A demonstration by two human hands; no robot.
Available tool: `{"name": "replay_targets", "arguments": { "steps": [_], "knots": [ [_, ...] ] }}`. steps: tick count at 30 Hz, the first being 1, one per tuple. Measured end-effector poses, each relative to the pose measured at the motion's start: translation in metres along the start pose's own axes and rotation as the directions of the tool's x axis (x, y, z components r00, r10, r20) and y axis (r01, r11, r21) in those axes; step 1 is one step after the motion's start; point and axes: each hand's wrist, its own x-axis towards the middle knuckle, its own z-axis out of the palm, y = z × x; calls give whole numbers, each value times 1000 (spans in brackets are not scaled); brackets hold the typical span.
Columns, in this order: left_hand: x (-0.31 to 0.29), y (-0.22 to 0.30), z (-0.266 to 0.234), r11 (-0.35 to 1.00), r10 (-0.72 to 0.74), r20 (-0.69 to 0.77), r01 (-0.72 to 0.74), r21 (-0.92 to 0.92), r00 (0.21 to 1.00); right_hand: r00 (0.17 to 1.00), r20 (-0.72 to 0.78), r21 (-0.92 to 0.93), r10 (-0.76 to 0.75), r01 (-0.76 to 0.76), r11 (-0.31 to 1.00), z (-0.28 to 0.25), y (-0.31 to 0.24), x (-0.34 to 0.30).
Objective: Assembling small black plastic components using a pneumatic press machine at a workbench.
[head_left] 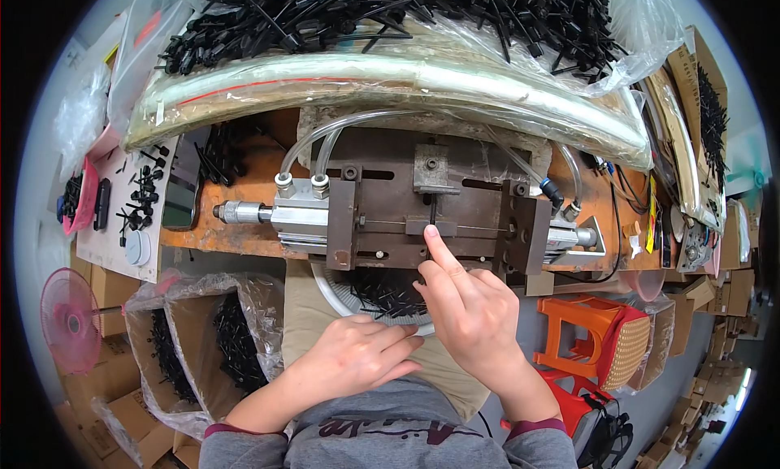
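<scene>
A dark metal clamping fixture (382,246) lies across the bench edge in front of me, with a silver pneumatic cylinder (301,217) on its left and another (562,240) on its right. The index finger of my right hand (471,311) is stretched out, its tip at the small centre block (418,226), where a thin black rod (433,207) stands below a metal stop (431,168). Its other fingers are partly curled, with nothing visible in them. My left hand (357,351) lies palm down, fingers loosely extended, beside a round basket (333,289) of black parts on my lap.
Heaped black parts (390,18) fill a plastic-lined tray (268,83) beyond the fixture. Clear air hoses (325,140) arch over it. Lined boxes (199,339) and a pink fan (71,319) stand at left, an orange stool (573,331) at right.
</scene>
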Motion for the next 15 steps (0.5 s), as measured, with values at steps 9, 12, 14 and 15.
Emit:
{"name": "replay_targets", "arguments": {
  "steps": [9, 12, 14, 15],
  "knots": [
    [-3, -2, 6, 1000, 10, -77, -12, -29, 997, 999, 27, 19, 34, -34, 999, 0, -5, 0],
    [-3, -1, 6, 1000, 11, -101, -12, -9, 995, 999, 27, 15, 32, -32, 999, -1, -8, 1],
    [-1, -2, 7, 998, 56, -113, -56, 3, 992, 999, 29, 24, 22, -23, 999, 0, -5, -1],
    [-3, -1, 9, 999, 48, -117, -49, -6, 992, 1000, 26, 6, 1, -1, 1000, -2, -6, -2]
  ]
}}
